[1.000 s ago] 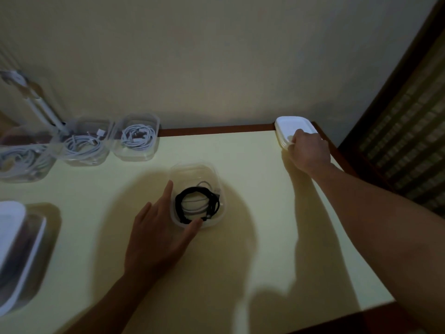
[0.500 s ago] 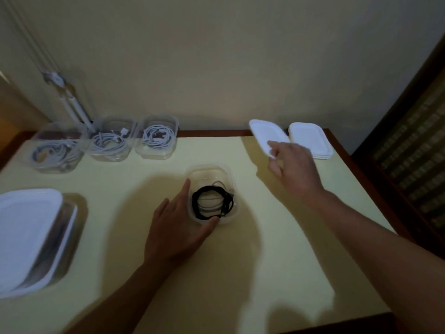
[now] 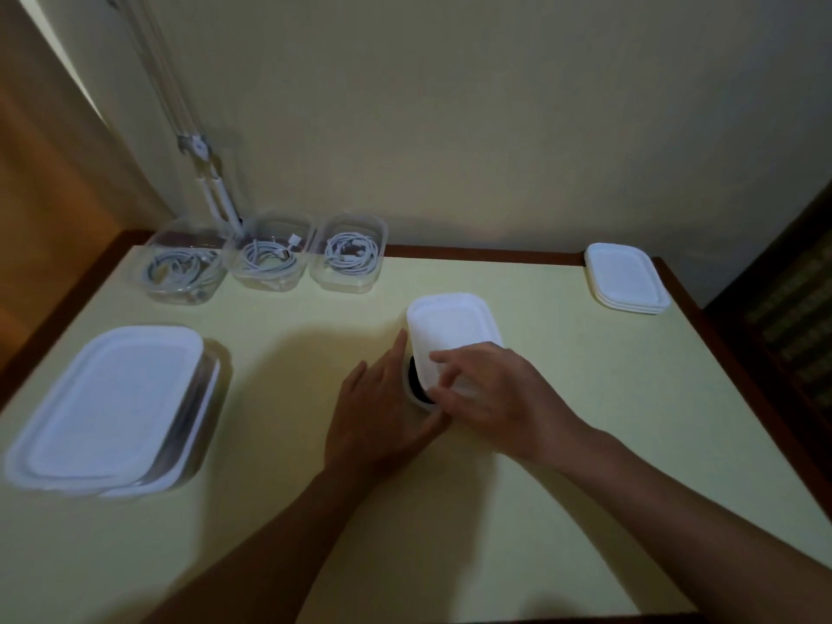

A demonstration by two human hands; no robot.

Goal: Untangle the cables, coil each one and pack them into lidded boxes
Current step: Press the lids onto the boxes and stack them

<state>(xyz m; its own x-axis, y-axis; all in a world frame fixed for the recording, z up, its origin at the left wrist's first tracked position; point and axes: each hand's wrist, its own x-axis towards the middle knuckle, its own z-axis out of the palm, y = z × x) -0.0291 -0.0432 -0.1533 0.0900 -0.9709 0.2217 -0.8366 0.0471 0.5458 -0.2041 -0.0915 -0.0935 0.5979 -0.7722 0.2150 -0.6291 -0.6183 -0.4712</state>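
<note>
We see a pale yellow table (image 3: pixel 585 443) edged in brown wood, set against a plain wall (image 3: pixel 450 105); open boxes (image 3: pixel 349 254) of white cable stand at back left, a lid stack (image 3: pixel 626 279) at back right; mid-table, our right hand (image 3: pixel 490 389) grips a white lid (image 3: pixel 450 326) partly over the clear box (image 3: pixel 412 394) of black cable (image 3: pixel 416 382); our left hand (image 3: pixel 378 421), fingers straight, lies against the box's side.

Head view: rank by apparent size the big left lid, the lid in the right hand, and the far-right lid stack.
1. big lid: clearly largest.
2. held lid.
3. lid stack: looks slightly smaller, but lies farther away, so 2 and 3 may match.
</note>
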